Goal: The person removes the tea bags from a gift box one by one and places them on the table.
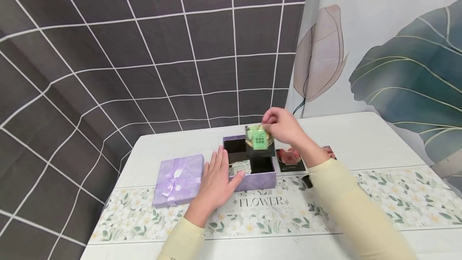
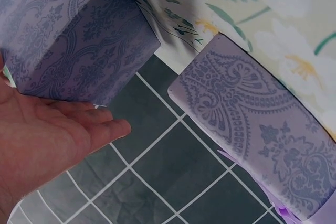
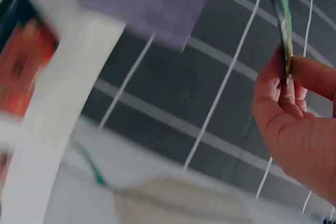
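Note:
My right hand (image 1: 283, 125) pinches the top corner of a flat dark packet with a green label (image 1: 259, 143) over the purple gift box (image 1: 254, 181). Seen edge-on in the right wrist view, the packet (image 3: 286, 24) sits between thumb and fingers of the right hand (image 3: 299, 124). Flat against the box's left side rests my left hand (image 1: 218, 183), its fingers straight and its thumb over the front rim. In the left wrist view the left hand (image 2: 58, 135) lies along the patterned box wall (image 2: 79, 40). Inside the box is a pale floral packet (image 1: 240, 167).
The purple lid with a ribbon bow (image 1: 178, 181) lies left of the box. To the right lies a dark packet with a red label (image 1: 290, 159); another reddish packet (image 1: 329, 151) is partly hidden by my right forearm. A small black object (image 1: 307, 181) lies near the sleeve.

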### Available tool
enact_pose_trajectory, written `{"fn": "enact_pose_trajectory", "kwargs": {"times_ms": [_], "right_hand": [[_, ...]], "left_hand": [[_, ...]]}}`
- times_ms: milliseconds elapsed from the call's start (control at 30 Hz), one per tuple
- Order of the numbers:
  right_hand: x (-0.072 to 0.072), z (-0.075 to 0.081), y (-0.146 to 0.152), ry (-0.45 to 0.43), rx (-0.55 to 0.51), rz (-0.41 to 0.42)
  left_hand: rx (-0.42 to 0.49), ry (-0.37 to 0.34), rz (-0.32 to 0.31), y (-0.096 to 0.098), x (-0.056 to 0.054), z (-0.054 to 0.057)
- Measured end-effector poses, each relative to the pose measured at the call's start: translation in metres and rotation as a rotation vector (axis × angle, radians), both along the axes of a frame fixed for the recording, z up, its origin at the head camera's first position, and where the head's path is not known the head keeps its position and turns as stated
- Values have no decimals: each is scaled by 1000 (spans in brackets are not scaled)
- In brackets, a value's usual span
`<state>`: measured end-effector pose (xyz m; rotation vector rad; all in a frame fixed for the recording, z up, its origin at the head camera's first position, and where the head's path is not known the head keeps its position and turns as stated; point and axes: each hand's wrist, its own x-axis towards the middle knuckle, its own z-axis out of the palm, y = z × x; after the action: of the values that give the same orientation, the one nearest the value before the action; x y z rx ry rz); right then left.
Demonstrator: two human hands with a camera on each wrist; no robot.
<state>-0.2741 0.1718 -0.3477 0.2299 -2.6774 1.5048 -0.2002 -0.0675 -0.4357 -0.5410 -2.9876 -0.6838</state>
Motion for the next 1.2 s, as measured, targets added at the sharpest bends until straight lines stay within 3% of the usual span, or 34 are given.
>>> {"fn": "enact_pose_trajectory", "kwargs": {"times_ms": [167,300,467,667,933,1200], "right_hand": [[3,8,59,-45,34,-72],[5,5,105,-79,83,-133],[6,-7,158,-118,172,-174],[0,-26,213,-193,257,-160],[2,-51,250,-255,350,-135],[-4,-81,263,-235,412,-137]], "left_hand": [[-12,-7,13,2,1,-1],[-18,-11,24,3,1,-1],[-14,-9,13,4,1,-1],[-14,-6,16,3,1,-4],[-21,1,14,3,2,-2],[-19,12,11,1,2,-4]]}}
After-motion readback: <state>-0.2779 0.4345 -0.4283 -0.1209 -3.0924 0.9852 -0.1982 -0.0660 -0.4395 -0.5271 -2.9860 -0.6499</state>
